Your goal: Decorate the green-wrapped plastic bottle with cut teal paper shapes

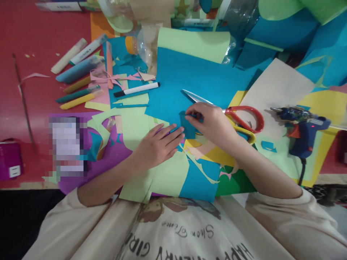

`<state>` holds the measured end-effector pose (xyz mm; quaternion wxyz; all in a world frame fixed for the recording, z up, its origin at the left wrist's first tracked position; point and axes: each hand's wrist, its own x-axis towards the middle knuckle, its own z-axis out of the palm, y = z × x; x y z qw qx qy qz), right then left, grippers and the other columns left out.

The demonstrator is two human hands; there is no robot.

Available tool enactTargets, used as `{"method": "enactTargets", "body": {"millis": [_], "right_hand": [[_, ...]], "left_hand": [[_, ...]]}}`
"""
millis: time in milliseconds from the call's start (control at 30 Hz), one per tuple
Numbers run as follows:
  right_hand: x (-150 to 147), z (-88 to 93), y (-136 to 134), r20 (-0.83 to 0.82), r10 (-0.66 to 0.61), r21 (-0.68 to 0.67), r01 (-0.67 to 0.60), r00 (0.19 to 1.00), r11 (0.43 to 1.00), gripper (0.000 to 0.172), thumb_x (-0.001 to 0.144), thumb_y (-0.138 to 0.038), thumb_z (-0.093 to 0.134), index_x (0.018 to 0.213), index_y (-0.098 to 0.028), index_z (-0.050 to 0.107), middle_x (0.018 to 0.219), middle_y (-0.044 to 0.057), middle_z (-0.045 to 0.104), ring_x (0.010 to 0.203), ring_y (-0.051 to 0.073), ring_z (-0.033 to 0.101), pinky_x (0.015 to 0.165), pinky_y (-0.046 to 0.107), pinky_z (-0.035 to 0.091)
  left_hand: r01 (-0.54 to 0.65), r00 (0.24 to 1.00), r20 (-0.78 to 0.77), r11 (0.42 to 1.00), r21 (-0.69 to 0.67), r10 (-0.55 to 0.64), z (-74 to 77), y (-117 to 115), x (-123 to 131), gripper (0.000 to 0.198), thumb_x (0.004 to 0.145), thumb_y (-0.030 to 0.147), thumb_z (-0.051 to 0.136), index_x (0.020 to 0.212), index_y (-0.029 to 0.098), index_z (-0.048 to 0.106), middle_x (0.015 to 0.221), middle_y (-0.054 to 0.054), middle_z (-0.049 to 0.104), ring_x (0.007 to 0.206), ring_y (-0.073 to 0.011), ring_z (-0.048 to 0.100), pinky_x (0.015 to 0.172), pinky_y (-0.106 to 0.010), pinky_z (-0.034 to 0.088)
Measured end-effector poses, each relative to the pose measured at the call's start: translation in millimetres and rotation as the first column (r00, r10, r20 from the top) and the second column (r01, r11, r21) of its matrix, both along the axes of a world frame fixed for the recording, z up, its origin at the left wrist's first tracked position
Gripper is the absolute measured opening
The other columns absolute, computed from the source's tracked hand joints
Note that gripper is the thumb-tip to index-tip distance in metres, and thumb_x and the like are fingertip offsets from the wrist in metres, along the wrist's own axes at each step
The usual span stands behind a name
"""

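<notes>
Pale cloth with dark lettering made up the person's shirt (187,231), nearest of all, and overlapping papers came right up to it. From where I stood, the left hand (159,146) lay flat, fingers extended and slightly parted, over pale-green paper (137,131). Close beside it, the right hand (211,115) had its thumb and forefinger drawn together over a small blue piece (189,131) of paper; whether they pinched its edge, I couldn't tell. That piece sat mid-table, just off the left fingertips.

Scissors (230,109) with one red and one yellow handle loop passed behind the right hand, seemingly at rest. Plenty of cutting looked done: pink scraps (127,77) and a blue scrap (268,145) littered the papers. Beyond the hands, a large blue sheet (195,72) spread broad and seemed largely uncut. On the right, a glue gun (307,135) showed a small red light, yet the small blue piece looked loose, joined to nothing I could make out.
</notes>
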<state>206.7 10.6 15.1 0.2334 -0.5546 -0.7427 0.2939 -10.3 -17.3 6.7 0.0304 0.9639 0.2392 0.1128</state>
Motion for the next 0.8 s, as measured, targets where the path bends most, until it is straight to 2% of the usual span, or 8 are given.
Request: {"method": "enactTargets", "body": {"millis": [367, 800], "right_hand": [[-2.0, -5.4, -3.0, -0.039, -0.025, 0.030, 0.026, 0.999, 0.999, 0.015, 0.084, -0.015, 0.054, 0.082, -0.015, 0.069, 0.081, 0.008, 0.072, 0.065, 0.016, 0.060, 0.059, 0.027, 0.046], [-2.1, -9.2, -4.5, -0.045, -0.038, 0.051, 0.040, 0.998, 0.998, 0.017, 0.085, -0.018, 0.053, 0.083, -0.017, 0.070, 0.080, 0.007, 0.073, 0.063, 0.016, 0.061, 0.059, 0.028, 0.047]], "left_hand": [[-0.010, 1.000, -0.015, 1.000, -0.013, 0.010, 0.1, 0.1, 1.3, 0.036, 0.100, 0.025, 0.042, 0.128, 0.015, 0.061, 0.134, -0.006, 0.064, 0.122, -0.0242, 0.061, 0.100, -0.042, 0.047], [-0.018, 0.999, -0.045, 0.997, -0.069, 0.015, -2.0, -2.4, -0.8, 0.040, 0.100, 0.028, 0.041, 0.135, 0.014, 0.055, 0.138, -0.009, 0.060, 0.129, -0.0250, 0.055, 0.106, -0.043, 0.042]]}}
